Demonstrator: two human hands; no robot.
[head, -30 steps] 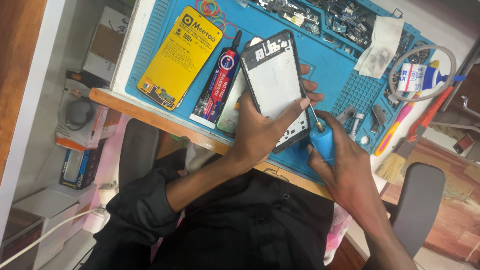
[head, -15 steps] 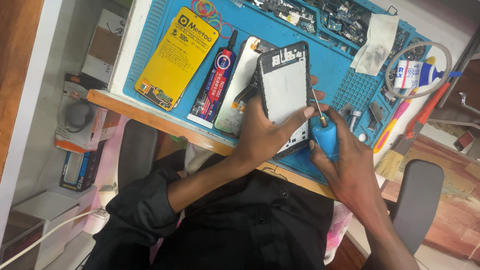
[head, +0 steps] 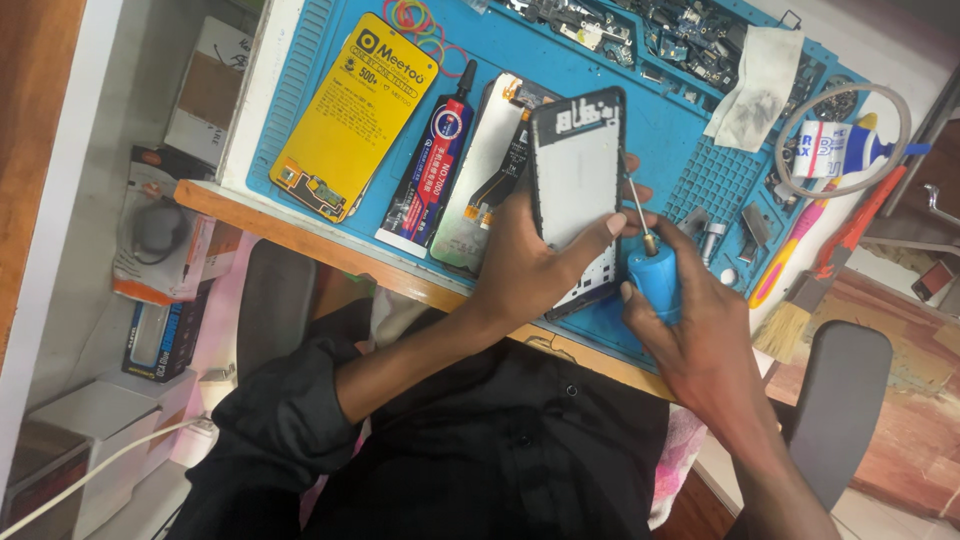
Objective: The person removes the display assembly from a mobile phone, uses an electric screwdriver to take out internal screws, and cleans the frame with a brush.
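My left hand grips a black phone frame with a pale inner plate, held upright over the blue work mat. My right hand holds a blue-handled screwdriver; its thin metal tip touches the frame's right edge. Behind the frame lies a detached phone screen with a flex cable.
A yellow battery and a dark glue tube lie on the mat's left part. Coloured rubber bands, circuit parts, a white cloth, a white adhesive bottle and a brush sit around. Chair backs are below the desk edge.
The phone frame has turned from tilted to nearly upright and shifted slightly right. The screwdriver tip stays at its right edge.
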